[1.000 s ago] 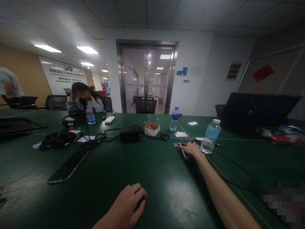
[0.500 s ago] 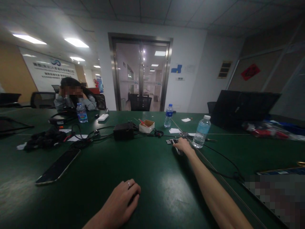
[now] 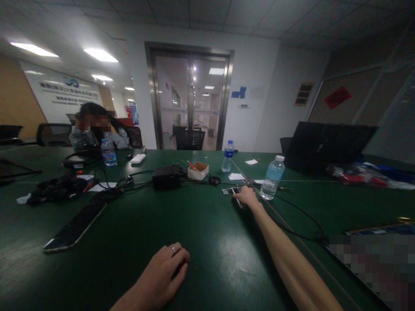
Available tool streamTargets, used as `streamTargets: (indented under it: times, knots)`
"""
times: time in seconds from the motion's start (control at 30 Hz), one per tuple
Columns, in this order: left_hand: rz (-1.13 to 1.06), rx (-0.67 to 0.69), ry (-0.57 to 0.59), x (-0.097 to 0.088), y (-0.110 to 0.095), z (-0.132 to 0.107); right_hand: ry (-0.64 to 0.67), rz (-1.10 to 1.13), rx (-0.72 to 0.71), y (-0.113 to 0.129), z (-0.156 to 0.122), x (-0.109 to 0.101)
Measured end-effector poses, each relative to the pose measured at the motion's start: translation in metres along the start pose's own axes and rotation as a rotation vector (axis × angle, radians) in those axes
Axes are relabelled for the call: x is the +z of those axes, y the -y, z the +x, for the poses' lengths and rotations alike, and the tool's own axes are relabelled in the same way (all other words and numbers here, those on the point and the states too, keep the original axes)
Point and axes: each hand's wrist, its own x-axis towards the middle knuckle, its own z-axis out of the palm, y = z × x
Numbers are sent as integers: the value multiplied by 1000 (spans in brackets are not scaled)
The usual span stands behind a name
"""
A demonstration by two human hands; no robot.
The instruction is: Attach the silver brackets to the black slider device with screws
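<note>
Small dark gadget [image 3: 235,190] lies on the green table [image 3: 207,242], just at the fingertips of our right hand [image 3: 247,198]. We stretch this arm forward and the hand is bending over the gadget and over a pale narrow piece [image 3: 240,204] below the palm. We cannot tell if the fingers are gripping or only touching. Nearer to us, our left hand [image 3: 162,270] rests on the table with loose, curved fingers and grasps nothing; a ring [image 3: 173,249] sits on one finger. Left of this hand lies a black smartphone [image 3: 74,225]. On the right, a thin black cable [image 3: 301,218] runs over the table. Just beyond our right hand stand a clear water bottle [image 3: 271,178] and a small circuit board [image 3: 249,182]. Farther on we see a black power box [image 3: 166,177], a little cardboard box [image 3: 198,171], a second water bottle [image 3: 228,156] and a black laptop [image 3: 330,147]. At the far end of the table a person [image 3: 94,127] is sitting, with a glass door [image 3: 189,99] behind the table.
</note>
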Motion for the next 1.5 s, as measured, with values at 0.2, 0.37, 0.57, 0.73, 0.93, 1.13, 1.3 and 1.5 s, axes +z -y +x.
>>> streamTargets:
  times: [0.2,0.37,0.57,0.73,0.93,1.13,1.3,1.5]
  knots:
    - [-12,7,-18,2,2,0,0,5,-3,-3,1,0]
    - [-20,2,-5,2,3,0,-27,10,-31,2,0,-6]
    - [-38,7,-26,1,2,-1,-105,45,-34,6,-2,-12]
    - [-22,8,-17,3,4,-1,-78,16,-34,-1,-5,-7]
    - [-16,-7,-8,3,5,-1,-80,7,-87,-3,-3,-7]
    - [-7,-18,-33,1,0,-1,-78,-1,-86,-2,-4,-9]
    - [-24,-35,-10,-2,-3,-2,-72,82,-40,-1,-1,-13]
    - [-26,-21,-31,-2,-3,-1,118,379,-26,-2,4,-16]
